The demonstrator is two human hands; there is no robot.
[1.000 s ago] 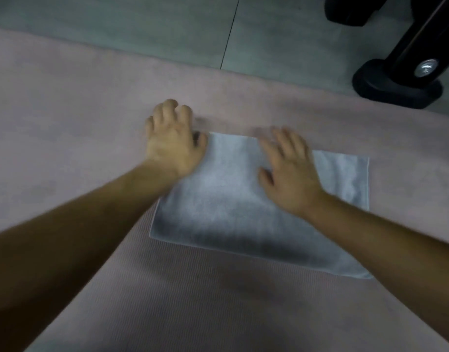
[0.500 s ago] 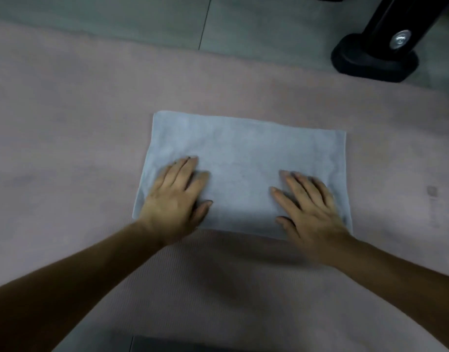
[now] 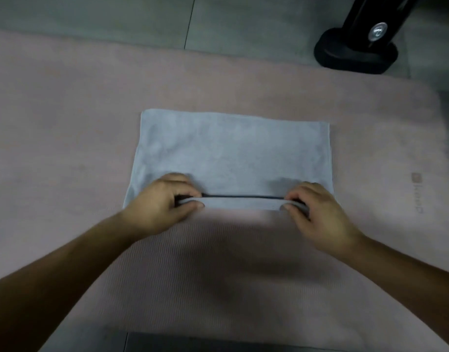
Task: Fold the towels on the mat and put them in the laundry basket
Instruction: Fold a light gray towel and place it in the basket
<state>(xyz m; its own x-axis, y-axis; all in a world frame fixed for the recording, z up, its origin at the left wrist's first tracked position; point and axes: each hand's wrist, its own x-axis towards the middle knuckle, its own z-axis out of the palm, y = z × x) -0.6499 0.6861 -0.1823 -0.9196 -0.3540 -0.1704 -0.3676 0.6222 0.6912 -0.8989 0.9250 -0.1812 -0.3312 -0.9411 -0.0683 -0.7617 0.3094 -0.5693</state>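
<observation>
Towel [image 3: 233,153], pale blue, lies flat on the pink mat [image 3: 66,123]. Left hand [image 3: 160,207] and right hand [image 3: 317,214] each pinch the towel's near edge, fingers and thumb clamped on it, edge lifted slightly.

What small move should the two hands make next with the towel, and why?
Probably carry the near edge forward onto the far edge: the left hand and right hand each pinch that edge of the light blue towel, raised slightly off the pink mat.
</observation>
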